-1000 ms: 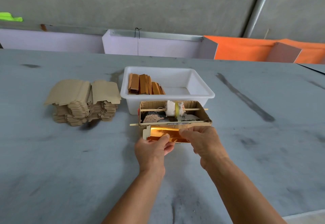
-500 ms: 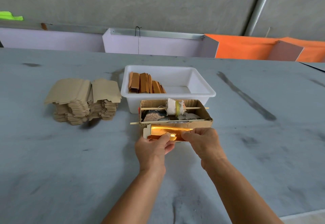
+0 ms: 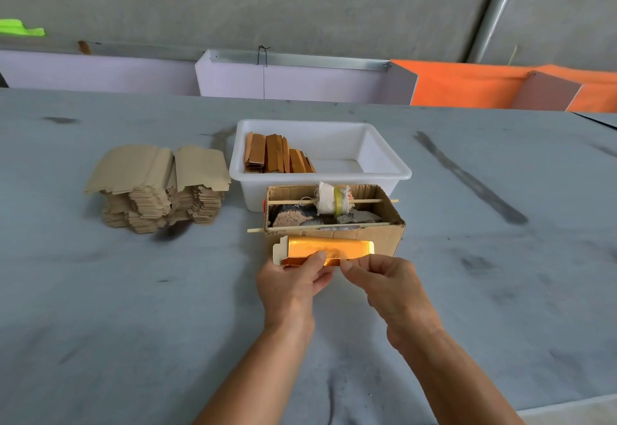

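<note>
card [image 3: 329, 247] in left grip [image 3: 293, 286], seemingly right grip [image 3: 390, 284]

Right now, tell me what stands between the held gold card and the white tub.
The open cardboard box, sticks across its top, stands directly between the gold card and the white tub; nothing else does.

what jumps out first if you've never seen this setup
The shiny gold foil-faced card sleeve catches the light at centre front, pinched between the left hand and right hand. Behind it sit an open brown cardboard box and a white plastic tub holding similar folded gold pieces; a stack of flat tan card blanks lies to the left.
</note>
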Available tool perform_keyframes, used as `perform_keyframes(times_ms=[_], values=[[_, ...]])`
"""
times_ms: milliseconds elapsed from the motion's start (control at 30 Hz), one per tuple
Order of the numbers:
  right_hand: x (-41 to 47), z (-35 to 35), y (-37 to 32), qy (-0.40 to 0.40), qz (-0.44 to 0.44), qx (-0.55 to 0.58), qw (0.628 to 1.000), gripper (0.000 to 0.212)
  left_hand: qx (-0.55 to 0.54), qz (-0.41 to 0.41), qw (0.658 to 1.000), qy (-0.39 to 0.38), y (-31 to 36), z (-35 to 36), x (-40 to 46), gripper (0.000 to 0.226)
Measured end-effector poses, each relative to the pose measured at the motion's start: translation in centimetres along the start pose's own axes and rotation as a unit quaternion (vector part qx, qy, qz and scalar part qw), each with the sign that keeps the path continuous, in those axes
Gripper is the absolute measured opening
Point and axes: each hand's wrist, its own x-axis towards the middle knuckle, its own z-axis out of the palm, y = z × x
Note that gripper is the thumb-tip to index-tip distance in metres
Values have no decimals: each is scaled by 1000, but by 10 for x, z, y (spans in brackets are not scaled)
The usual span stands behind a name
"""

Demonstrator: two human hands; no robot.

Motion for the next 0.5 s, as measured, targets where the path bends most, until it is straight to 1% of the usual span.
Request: perform_keyframes(times_ms=[200, 333, 500], values=[[-6, 1, 1, -29, -6, 20, 999, 24, -17, -5, 1000, -8, -1, -2, -4, 21], [-7, 2, 0, -30, -6, 23, 999, 22, -16, 0, 1000, -7, -1, -2, -6, 22], [-9, 3, 0, -30, -9, 31, 999, 25, -25, 1, 1000, -8, 1, -1, -9, 22]])
